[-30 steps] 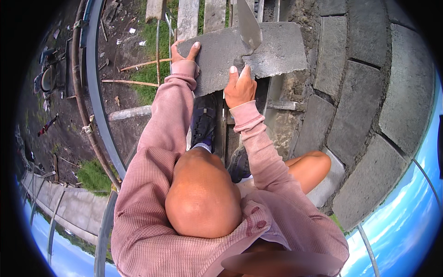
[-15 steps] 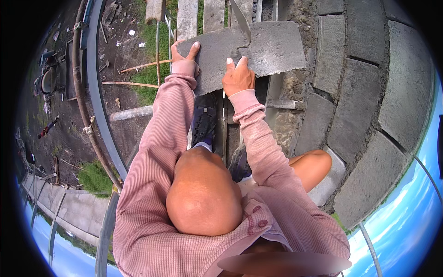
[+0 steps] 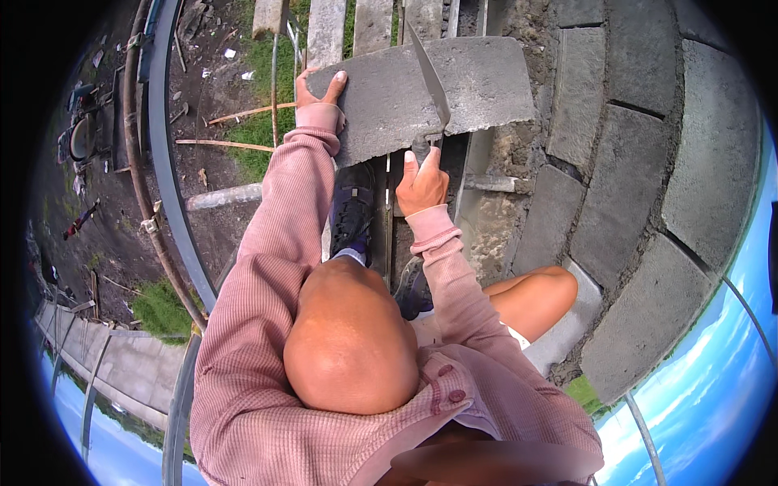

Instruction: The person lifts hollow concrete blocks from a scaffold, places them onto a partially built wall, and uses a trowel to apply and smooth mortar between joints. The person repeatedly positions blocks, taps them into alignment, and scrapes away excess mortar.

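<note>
A grey concrete block (image 3: 379,99) lies crosswise ahead of me, one long edge towards my knee. My left hand (image 3: 319,91) is closed around its left end, with the thumb on the upper face. My right hand (image 3: 423,185) grips the handle of a trowel (image 3: 429,74), just on the near side of the block. Seen nearly edge-on, the trowel's metal blade runs away from me across the block's face. Whether the blade touches the block, I cannot tell. The fingers under the block's left end are mostly hidden.
A wall of laid blocks (image 3: 620,166) with mortar joints rises on the right. Scaffold planks (image 3: 326,32) lie beyond the block. A grey metal rail (image 3: 166,154) and a wooden pole (image 3: 139,174) curve along the left, above lower ground with grass and litter. My shoe (image 3: 354,206) is below the block.
My right hand has drawn back towards me with the trowel, and the blade has come nearer over the block. My left hand keeps its hold on the block's end.
</note>
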The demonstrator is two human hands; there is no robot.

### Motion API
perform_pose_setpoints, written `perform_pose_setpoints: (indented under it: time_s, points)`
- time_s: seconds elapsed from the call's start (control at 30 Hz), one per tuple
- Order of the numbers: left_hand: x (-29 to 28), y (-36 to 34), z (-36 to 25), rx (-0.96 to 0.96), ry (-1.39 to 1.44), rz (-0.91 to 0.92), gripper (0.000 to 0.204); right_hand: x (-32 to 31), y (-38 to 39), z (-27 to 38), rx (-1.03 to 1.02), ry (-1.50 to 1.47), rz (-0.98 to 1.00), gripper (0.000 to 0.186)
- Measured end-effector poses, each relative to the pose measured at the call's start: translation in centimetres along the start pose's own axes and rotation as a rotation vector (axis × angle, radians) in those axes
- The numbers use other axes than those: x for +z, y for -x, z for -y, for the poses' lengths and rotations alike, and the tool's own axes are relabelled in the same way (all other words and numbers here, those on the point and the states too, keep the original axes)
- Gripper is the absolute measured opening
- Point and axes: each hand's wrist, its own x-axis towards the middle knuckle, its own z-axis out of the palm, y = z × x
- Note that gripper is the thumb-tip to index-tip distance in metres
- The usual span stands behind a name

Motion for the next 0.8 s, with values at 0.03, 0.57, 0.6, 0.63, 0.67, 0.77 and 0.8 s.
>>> perform_pose_setpoints:
  time_s: [0.03, 0.57, 0.6, 0.63, 0.67, 0.77, 0.8]
  points:
    - [0.1, 0.1, -0.1, 0.086, 0.014, -0.001, 0.064, 0.0, 0.2, -0.1, -0.027, -0.048, -0.047, 0.04]
    - [-0.4, -0.1, -0.8, -0.01, -0.067, 0.022, 0.073, 0.7, 0.0, -1.6, -0.096, -0.072, -0.188, 0.037]
    - [-0.5, -0.5, -0.3, -0.004, -0.087, 0.012, 0.075, 0.4, 0.0, -2.0, -0.13, -0.155, -0.257, 0.041]
    - [-0.8, -0.5, 0.3, -0.012, -0.119, 0.006, 0.077, 0.0, -0.2, -2.6, -0.151, -0.23, -0.324, 0.044]
    - [-1.0, -0.6, 0.8, 0.011, -0.096, -0.024, 0.077, -0.5, -0.5, -3.4, -0.056, -0.347, -0.36, 0.039]
    - [-2.5, 1.8, 3.7, -0.039, 0.297, 0.191, 0.072, -2.0, -2.6, -6.3, 0.162, -0.865, -0.455, 0.025]
    - [-2.5, 2.8, 4.8, -0.04, 0.335, 0.196, 0.065, -2.4, -4.3, -7.5, 0.112, -0.971, -0.457, 0.021]
